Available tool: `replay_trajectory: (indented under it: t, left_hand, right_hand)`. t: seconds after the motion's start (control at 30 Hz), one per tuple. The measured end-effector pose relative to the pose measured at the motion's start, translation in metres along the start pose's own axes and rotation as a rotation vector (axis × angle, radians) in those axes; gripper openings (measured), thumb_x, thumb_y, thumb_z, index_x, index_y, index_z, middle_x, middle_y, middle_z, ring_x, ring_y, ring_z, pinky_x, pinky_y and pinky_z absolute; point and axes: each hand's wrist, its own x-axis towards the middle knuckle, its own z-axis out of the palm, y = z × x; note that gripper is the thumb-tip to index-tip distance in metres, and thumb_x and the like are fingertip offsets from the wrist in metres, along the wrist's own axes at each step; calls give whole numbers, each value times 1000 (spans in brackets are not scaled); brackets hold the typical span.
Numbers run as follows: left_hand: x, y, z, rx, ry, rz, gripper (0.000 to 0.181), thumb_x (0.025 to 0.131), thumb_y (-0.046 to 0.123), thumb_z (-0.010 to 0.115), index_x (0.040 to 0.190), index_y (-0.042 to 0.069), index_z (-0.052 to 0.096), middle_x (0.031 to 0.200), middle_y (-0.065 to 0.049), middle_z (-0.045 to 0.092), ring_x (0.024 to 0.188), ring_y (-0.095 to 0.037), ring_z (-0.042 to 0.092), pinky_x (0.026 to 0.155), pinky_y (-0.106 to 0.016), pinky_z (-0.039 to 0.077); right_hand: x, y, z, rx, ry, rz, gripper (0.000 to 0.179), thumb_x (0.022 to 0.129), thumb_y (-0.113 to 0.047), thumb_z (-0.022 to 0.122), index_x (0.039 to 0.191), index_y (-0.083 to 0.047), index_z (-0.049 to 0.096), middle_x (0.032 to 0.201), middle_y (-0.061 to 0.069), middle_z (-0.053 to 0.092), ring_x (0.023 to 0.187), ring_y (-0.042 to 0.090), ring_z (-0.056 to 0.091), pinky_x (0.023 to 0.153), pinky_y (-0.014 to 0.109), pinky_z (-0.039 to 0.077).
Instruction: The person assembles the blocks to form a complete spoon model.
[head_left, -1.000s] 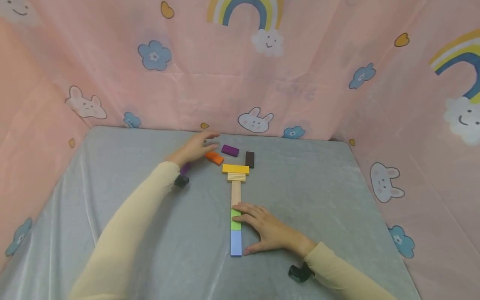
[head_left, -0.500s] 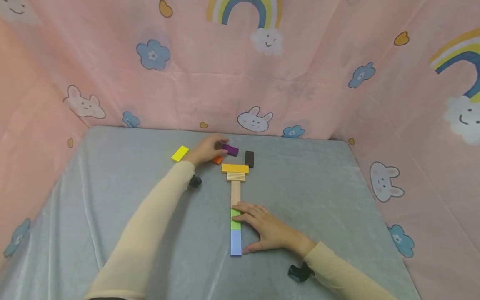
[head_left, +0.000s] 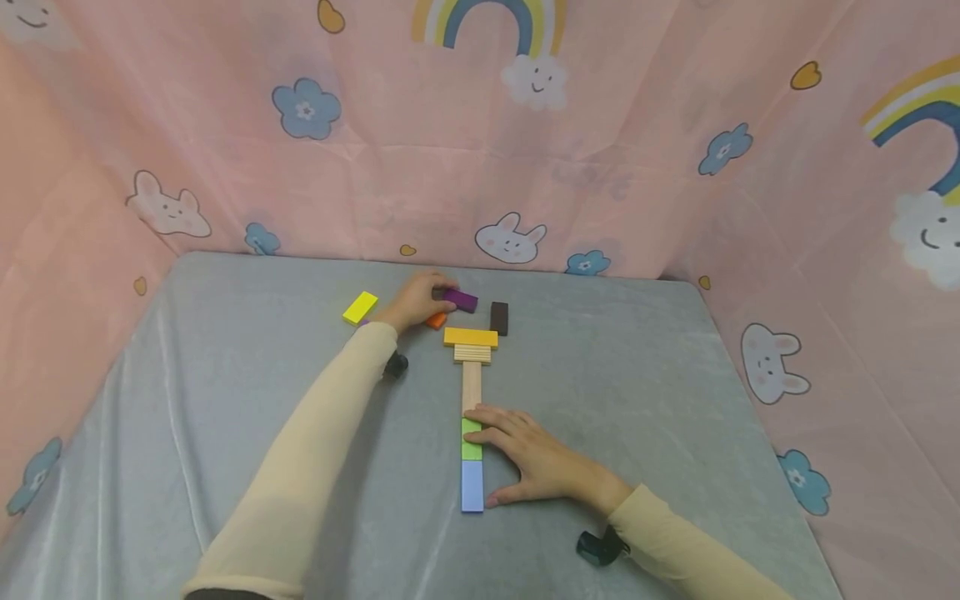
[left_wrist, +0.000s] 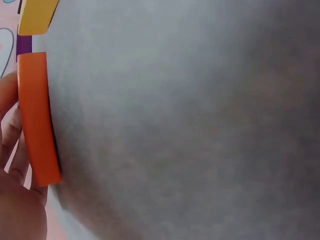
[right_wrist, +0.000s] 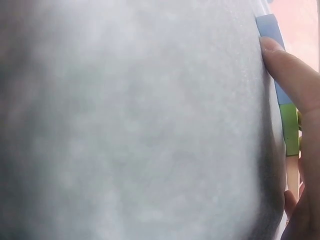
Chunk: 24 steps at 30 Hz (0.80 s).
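Note:
Near the table's far edge, my left hand [head_left: 412, 302] has its thumb and fingers at the left end of a purple block [head_left: 461, 301], pinching it. An orange block [head_left: 436, 321] lies just below that hand, partly hidden by it; the left wrist view shows the orange block [left_wrist: 37, 120] in front of the fingers. My right hand [head_left: 551, 462] lies spread along a column of blocks. Its fingertips rest on the green block [head_left: 472, 451] and the plain wooden block [head_left: 471, 382], and its thumb is beside the blue block [head_left: 472, 486].
A yellow-orange block [head_left: 470, 337] and ridged wooden pieces [head_left: 472, 354] top the column. A dark brown block [head_left: 499, 318] lies behind it. Left of the left hand is a yellow block [head_left: 360, 307], with another purple piece [head_left: 364, 322] partly hidden by the sleeve. Grey cloth [head_left: 637, 400] covers the table.
My left hand has moved right, from beside the orange block to the purple block, uncovering the yellow block. The right hand has stayed in place.

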Motion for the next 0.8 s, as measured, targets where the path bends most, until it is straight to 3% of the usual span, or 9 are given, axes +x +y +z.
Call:
replay_trajectory:
  t: [0.47,0.8]
  left_hand:
    - [-9,20,-5,44,6,-11,37,88,33,75,120,16,72,117,-4,67,110,-23,56,105,-41,46]
    - [-15,23,-1,-30,-39,15,36,86,36,76,117,17,73,114,-4,68,106,-22,57,101,-40,50]
  right_hand:
    - [0,0,1,1,-6,8,82,79,-70,66,147,-30,41,165,-7,22,153,17,21,118,54,31]
    - [1,-2,-1,9,-13,16,81,80,-69,66,147,-31,41,164,-7,23,153,18,22,118,55,32]
